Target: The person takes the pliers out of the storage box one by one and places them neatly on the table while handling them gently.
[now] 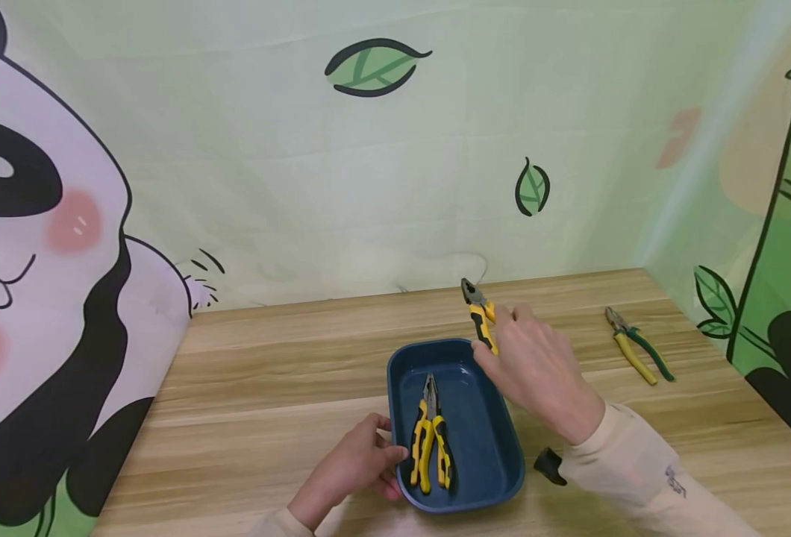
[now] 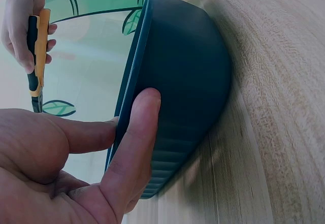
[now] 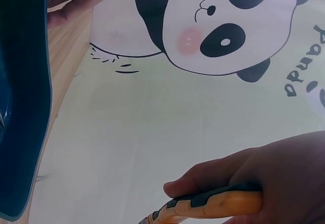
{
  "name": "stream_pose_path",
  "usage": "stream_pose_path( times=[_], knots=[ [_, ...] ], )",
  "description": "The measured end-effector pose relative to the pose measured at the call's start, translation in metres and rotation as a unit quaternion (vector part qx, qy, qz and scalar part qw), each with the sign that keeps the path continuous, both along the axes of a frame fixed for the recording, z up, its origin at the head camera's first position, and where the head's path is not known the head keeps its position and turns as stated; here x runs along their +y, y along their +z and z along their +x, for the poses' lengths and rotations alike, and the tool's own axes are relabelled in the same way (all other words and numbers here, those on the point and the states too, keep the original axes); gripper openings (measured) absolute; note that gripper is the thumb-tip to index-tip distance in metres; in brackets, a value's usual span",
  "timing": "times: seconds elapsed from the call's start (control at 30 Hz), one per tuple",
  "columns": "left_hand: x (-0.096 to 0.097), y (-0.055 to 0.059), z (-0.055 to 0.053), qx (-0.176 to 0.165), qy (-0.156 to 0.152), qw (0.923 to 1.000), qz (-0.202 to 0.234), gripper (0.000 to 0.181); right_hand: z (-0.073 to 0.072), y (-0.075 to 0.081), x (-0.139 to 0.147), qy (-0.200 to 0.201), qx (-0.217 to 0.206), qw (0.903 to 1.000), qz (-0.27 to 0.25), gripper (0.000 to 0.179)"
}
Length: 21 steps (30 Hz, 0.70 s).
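My right hand (image 1: 536, 365) grips a pair of pliers (image 1: 481, 328) with yellow-and-black handles, raised beyond the far right rim of a blue tray (image 1: 496, 447). Their metal head points away, toward the back wall. In the right wrist view the pliers (image 3: 218, 203) lie along the fingers and thumb. My left hand (image 1: 362, 459) pinches the tray's left rim; the left wrist view shows thumb and fingers on either side of the tray wall (image 2: 183, 56). Inside the tray, on its left side, lie yellow-and-black pliers (image 1: 429, 440) close together, their noses pointing away; their handles overlap.
On the wooden table (image 1: 268, 388), to the right, lie pliers with one yellow and one green handle (image 1: 637, 347), slightly spread. A small black object (image 1: 551, 466) shows by the right sleeve. A printed cloth backdrop (image 1: 268, 149) stands behind the table and at its sides.
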<state>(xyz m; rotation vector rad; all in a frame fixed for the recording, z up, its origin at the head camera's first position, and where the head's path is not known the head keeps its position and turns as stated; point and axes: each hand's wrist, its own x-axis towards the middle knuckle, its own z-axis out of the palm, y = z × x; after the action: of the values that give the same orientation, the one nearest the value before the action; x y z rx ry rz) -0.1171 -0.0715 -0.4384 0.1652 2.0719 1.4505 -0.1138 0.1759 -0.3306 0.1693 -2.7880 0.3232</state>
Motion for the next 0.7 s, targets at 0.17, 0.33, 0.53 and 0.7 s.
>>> stream_pose_path(
  times=[0.17, 0.33, 0.53, 0.7],
  knots=[
    [0.000, 0.000, 0.000, -0.003, 0.000, 1.0000, -0.003, 0.045, -0.001, -0.001, 0.003, -0.003, -0.003, 1.0000, -0.003, 0.049],
    [0.000, 0.000, 0.000, -0.005, 0.001, 1.0000, -0.005, 0.045, -0.002, -0.002, 0.006, -0.006, -0.005, 1.0000, -0.004, 0.049],
    [0.000, 0.000, -0.001, -0.005, 0.002, 1.0000, -0.007, 0.045, -0.002, -0.004, 0.011, -0.010, -0.008, 0.9999, -0.009, 0.047],
    [0.000, 0.001, 0.000, -0.001, 0.000, 1.0000, -0.007, 0.045, -0.003, -0.005, 0.014, -0.011, -0.008, 0.9999, -0.006, 0.050]
  ],
)
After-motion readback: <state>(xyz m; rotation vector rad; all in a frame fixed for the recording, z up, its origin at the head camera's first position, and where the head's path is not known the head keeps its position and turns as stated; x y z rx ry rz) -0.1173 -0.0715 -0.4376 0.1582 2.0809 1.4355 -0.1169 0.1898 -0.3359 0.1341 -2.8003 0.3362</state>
